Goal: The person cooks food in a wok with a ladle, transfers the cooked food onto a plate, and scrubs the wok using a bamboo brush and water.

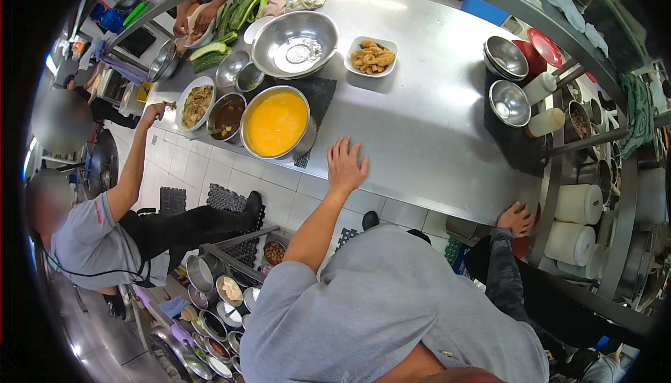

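Observation:
My left hand (345,166) lies flat on the front part of the steel table (419,138), fingers spread and holding nothing. To its left stands a steel pot of yellow-orange liquid (277,124), without contact. At the table's right front corner, my right hand (516,220) rests with its fingers apart, below a dark sleeve. A square white bowl of fried golden pieces (373,56) sits farther back. A large steel colander (295,44) stands behind the pot. Beside the pot are a bowl of brown sauce (227,117) and an oval white dish of sliced food (197,105).
A co-worker in grey (105,233) at the left reaches one hand toward the oval dish. Another person's hands (203,21) work over a dish beside cucumbers (241,11). Steel bowls (509,103) and squeeze bottles (546,122) stand right, near shelf rails. Ingredient containers (229,290) are lower left.

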{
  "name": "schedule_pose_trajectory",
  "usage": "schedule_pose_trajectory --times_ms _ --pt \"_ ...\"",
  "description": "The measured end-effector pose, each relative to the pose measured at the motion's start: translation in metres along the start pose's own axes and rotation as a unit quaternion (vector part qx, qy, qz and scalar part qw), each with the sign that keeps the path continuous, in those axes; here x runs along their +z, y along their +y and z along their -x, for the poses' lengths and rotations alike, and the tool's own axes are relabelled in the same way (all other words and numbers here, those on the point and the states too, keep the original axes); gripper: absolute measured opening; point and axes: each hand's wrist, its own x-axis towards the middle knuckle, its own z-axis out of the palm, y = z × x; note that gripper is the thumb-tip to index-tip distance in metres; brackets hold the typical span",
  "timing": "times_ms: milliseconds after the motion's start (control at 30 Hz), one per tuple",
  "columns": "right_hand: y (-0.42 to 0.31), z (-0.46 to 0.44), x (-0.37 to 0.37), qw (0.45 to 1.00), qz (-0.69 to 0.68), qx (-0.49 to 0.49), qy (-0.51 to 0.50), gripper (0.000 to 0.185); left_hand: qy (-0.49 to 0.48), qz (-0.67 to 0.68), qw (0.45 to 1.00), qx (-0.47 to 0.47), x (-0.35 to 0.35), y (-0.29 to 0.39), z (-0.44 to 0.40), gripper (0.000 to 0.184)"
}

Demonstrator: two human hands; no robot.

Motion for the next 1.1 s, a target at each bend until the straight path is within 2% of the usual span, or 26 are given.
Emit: schedule_pose_trajectory --times_ms 1033,1100 --pt "-0.002 0.004 -0.003 1.000 -0.009 0.004 0.001 0.050 -0.002 -0.008 1.000 -0.001 -0.004 0.003 0.000 0.038" --pt "-0.002 0.003 -0.004 1.000 -0.010 0.008 -0.002 0.051 -0.018 0.008 0.999 -0.030 -0.001 0.003 -0.003 0.041"
